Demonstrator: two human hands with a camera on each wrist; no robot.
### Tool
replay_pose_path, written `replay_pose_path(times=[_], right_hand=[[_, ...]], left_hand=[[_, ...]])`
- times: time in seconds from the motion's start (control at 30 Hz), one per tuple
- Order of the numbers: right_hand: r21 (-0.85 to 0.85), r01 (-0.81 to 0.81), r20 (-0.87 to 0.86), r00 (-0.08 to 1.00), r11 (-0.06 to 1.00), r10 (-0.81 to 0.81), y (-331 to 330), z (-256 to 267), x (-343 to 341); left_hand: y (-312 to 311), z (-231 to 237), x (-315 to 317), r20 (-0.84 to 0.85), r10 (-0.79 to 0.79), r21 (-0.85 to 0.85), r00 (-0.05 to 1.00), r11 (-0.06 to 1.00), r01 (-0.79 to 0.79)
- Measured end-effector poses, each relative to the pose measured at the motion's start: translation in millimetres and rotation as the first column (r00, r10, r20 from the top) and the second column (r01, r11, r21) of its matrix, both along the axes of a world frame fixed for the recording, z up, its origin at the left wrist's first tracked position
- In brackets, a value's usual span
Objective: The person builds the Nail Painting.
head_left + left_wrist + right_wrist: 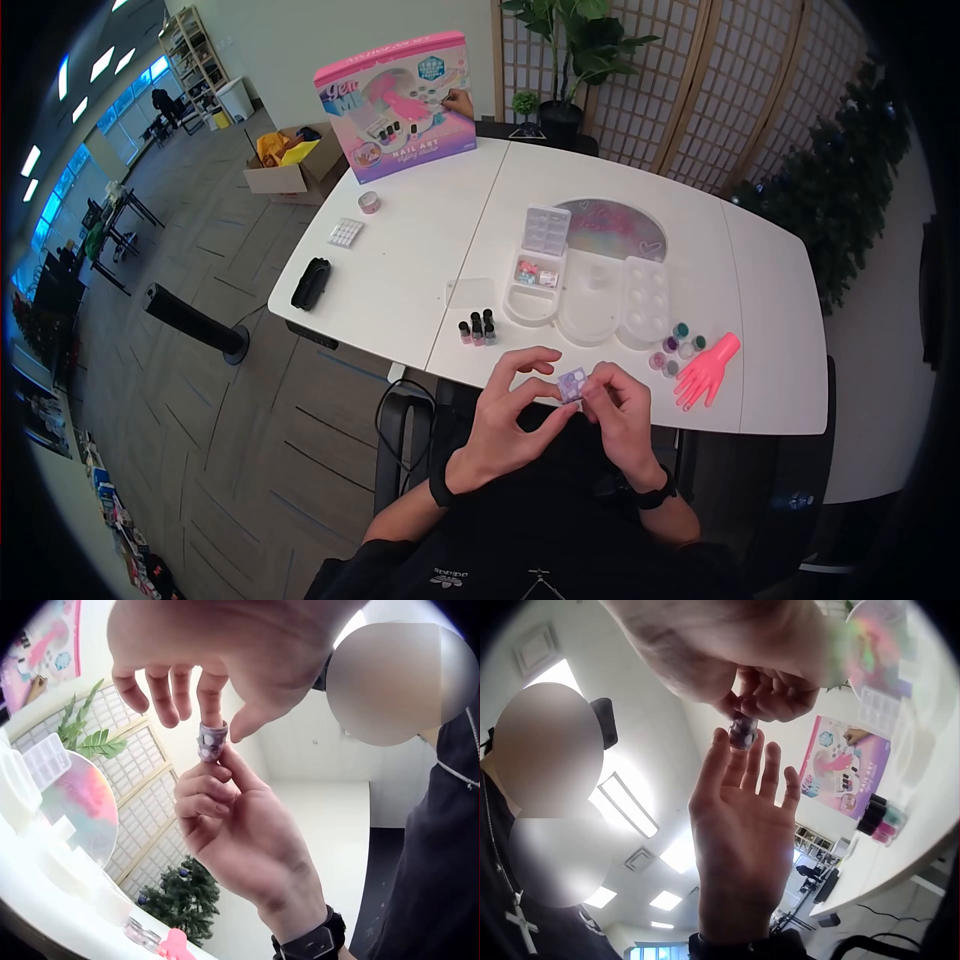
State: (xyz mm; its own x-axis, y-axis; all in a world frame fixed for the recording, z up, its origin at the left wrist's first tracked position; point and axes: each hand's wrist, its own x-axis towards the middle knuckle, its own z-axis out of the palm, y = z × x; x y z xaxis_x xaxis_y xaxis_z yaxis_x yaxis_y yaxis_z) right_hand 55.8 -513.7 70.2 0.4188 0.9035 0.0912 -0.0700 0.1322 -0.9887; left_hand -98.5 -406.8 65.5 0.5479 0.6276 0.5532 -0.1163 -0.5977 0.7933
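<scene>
Between both hands is a small jar-like piece (571, 385), purple with white patches, raised above the table's front edge. My right hand (618, 405) pinches it, thumb and fingertips at its right side. From the left, my left hand (512, 415) holds it with index finger and thumb, its other fingers spread. In the left wrist view, the left index fingertip meets the upper rim of the purple piece (212, 742), and the right fingers grip its lower end. The right wrist view shows the purple piece (743, 732) at the left fingertips; its contents are too small to make out.
On the white table (400, 270) stand a moulded white tray (585, 325), several polish bottles (478, 330), small jars (682, 332) and a pink model hand (708, 372). Farther left are a black case (311, 284), a white pack (345, 233), a round tub (369, 203) and a nail art box (400, 105).
</scene>
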Motion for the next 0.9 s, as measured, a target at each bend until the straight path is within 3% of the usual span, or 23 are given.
replay_pose_path(times=[0.4,0.67,0.77,0.9], right_hand=[[0.039,0.008,-0.009,1.000,0.999,-0.008,-0.3,-1.2,-1.8],[0.036,-0.023,-0.035,0.999,0.999,0.024,0.9,-3.0,0.0],[0.031,-0.038,0.039,0.999,0.999,0.036,1.2,2.1,0.0],[0.066,-0.036,0.310,0.951,0.997,0.014,1.6,2.5,6.6]], left_hand=[[0.2,-1.1,-2.1,0.005,0.011,0.238,1.000,0.971,-0.012],[3.2,-1.3,-2.9,-0.003,0.062,0.188,0.998,0.980,-0.060],[5.2,-4.7,-2.3,0.018,0.083,0.147,0.996,0.985,-0.085],[4.2,-6.9,-1.5,0.028,0.074,-0.008,0.997,0.997,-0.073]])
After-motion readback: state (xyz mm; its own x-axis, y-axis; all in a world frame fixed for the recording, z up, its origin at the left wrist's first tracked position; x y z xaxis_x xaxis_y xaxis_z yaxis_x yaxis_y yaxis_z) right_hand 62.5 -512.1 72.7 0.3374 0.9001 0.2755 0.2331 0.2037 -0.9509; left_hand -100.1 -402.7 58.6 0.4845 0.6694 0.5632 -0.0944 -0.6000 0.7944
